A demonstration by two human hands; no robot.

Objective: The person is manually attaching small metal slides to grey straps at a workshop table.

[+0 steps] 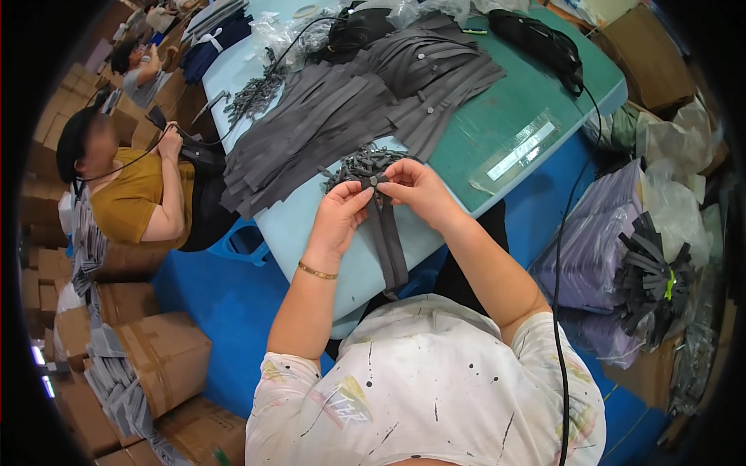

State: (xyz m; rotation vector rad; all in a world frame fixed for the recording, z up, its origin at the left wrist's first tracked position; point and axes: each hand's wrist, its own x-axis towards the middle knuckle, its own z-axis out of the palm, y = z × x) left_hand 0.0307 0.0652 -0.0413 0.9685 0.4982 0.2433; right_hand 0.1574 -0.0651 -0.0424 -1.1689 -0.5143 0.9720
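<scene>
- I see my left hand (342,203) and right hand (416,189) meeting at the near edge of the tabletop (497,124), both pinched shut on the top end of one dark grey strap (386,233), where a small round button (373,180) sits between my fingertips.
- The strap hangs from that grip over the tabletop edge toward my lap; I judge this piece to be mid-way, its fastener being pressed or fitted, not yet laid aside.
- Just beyond my hands lies one small heap of grey fasteners (364,161); I cannot count its pieces.
- Far of that, a large spread of grey straps (350,109) covers much of the tabletop, far too many to count; some show buttons, so I cannot tell which are finished and which wait.
- A second heap of small grey parts (252,93) lies at the far left.
- One bundle of dark strips (649,272) rests on bags at the right.
- One co-worker (132,194) sits at the left, another further off.
</scene>
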